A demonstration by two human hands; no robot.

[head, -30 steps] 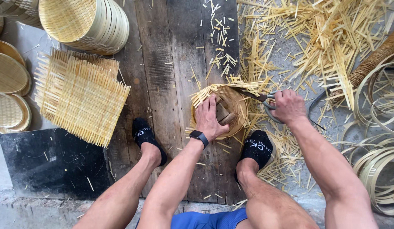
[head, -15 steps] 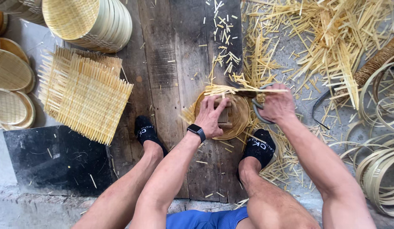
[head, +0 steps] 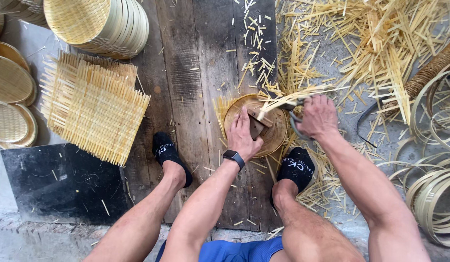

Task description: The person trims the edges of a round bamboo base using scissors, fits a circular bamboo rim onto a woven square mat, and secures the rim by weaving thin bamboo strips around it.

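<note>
A round woven bamboo tray (head: 273, 133) with loose strip ends lies on the dark wooden boards (head: 196, 73) between my feet. My left hand (head: 243, 136) presses down on a small wooden block (head: 257, 124) on top of the tray. My right hand (head: 318, 116) grips large scissors (head: 294, 107) at the tray's upper right rim, blades among the protruding strips. A watch sits on my left wrist.
A stack of square woven mats (head: 91, 109) lies at left, stacked round trays (head: 101, 24) at top left, more trays (head: 11, 102) at the far left edge. Cut bamboo strips (head: 370, 43) litter the upper right. Bamboo hoops (head: 433, 194) lie at right. A black sheet (head: 60, 182) lies lower left.
The tray has turned under my left hand, and my right hand with the scissors has shifted along the rim, from the right edge toward the top.
</note>
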